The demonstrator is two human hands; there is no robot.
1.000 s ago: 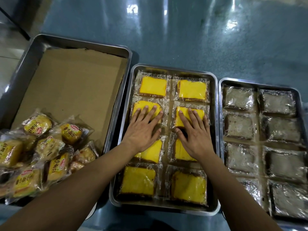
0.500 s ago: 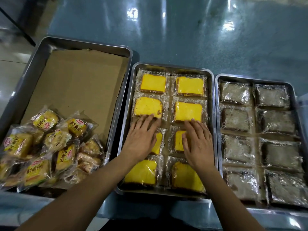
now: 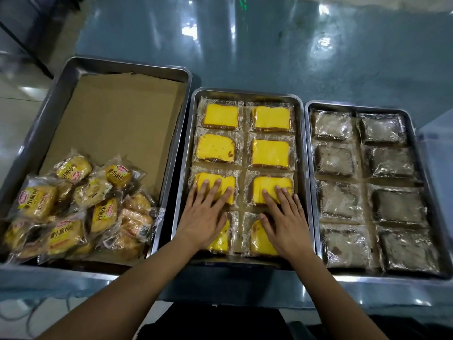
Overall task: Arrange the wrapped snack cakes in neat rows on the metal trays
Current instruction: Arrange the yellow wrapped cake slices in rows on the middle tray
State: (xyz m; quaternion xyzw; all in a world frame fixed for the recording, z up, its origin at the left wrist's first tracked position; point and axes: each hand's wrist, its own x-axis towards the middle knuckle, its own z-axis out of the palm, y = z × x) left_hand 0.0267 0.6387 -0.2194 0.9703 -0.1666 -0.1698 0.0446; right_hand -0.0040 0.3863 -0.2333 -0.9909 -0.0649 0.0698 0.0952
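Three metal trays stand side by side. The middle tray [image 3: 302,153] holds several wrapped yellow cakes [image 3: 269,153] in two columns. My left hand [image 3: 204,218] lies flat with straight fingers over the left column, fingertips on the third cake [image 3: 226,184], palm over the nearest one. My right hand [image 3: 284,220] lies flat the same way on the right column, fingertips on the third cake [image 3: 282,184]. The right tray [image 3: 309,168] holds several wrapped dark cakes [image 3: 334,160] in two columns.
The larger left tray [image 3: 122,66] has a brown cardboard liner [image 3: 117,123] and a loose pile of yellow-labelled wrapped buns [image 3: 73,207] at its near end. The trays sit on a shiny blue-grey table [image 3: 269,45] whose front edge is close to me.
Both hands have slid toward me along the two columns, from the second and third rows to the third and fourth rows. The camera view has shifted too.
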